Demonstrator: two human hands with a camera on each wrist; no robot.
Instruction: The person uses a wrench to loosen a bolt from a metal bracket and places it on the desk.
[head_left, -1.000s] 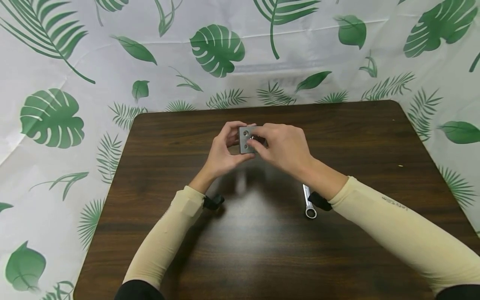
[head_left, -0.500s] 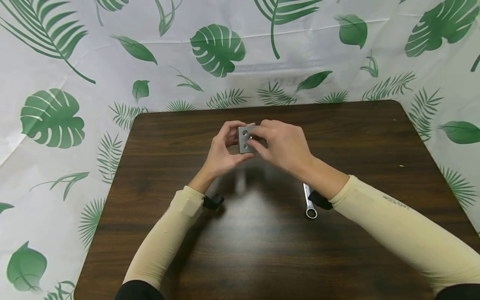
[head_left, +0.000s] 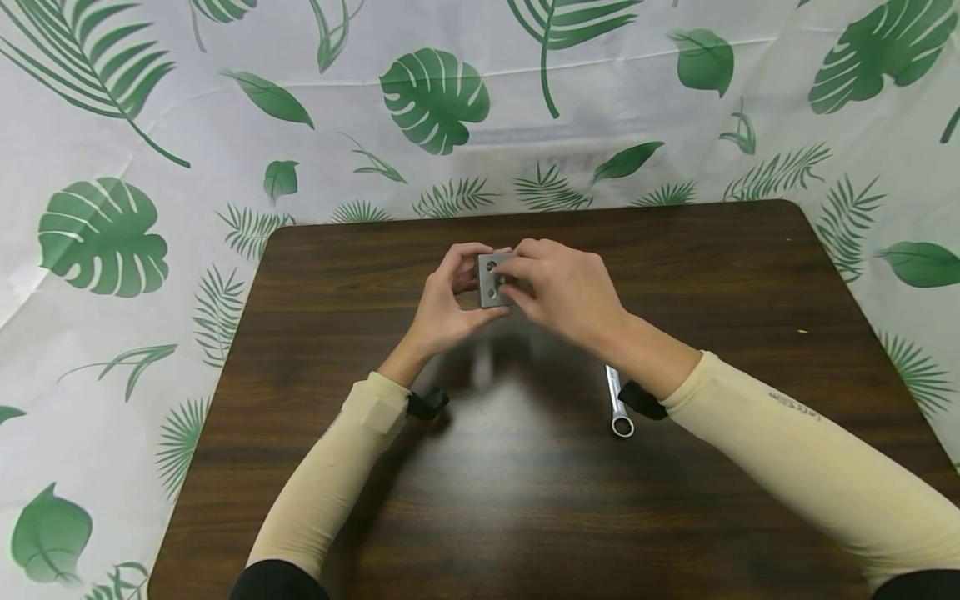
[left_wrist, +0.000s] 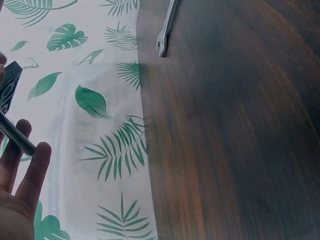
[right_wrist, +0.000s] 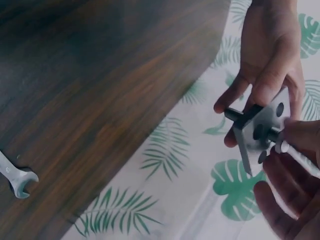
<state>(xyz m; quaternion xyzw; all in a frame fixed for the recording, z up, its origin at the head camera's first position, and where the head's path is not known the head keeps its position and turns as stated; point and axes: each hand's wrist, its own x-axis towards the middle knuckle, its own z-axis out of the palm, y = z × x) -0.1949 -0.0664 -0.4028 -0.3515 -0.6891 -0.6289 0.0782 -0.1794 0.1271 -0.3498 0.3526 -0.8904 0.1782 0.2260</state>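
Note:
A small grey metal plate (head_left: 491,280) with round holes is held upright above the middle of the table. My left hand (head_left: 467,282) grips it by its left edge, thumb and fingers curled round it. My right hand (head_left: 512,282) pinches a bolt (right_wrist: 292,152) that sits in one of the plate's holes. From the right wrist, the plate (right_wrist: 262,127) shows edge-on between the left hand (right_wrist: 270,65) and the right fingertips (right_wrist: 295,172). The left wrist view catches the bolt's threaded shaft (left_wrist: 17,135) beside my fingers (left_wrist: 30,172).
A silver wrench (head_left: 618,405) lies on the dark wooden table (head_left: 525,500), partly under my right forearm; it also shows as the wrench (left_wrist: 167,27) and wrench (right_wrist: 15,177). A white cloth with green leaves (head_left: 112,233) hangs around the table.
The right fingers have shifted slightly on the bolt at the plate. The plate, the left hand and the wrench stay where they were.

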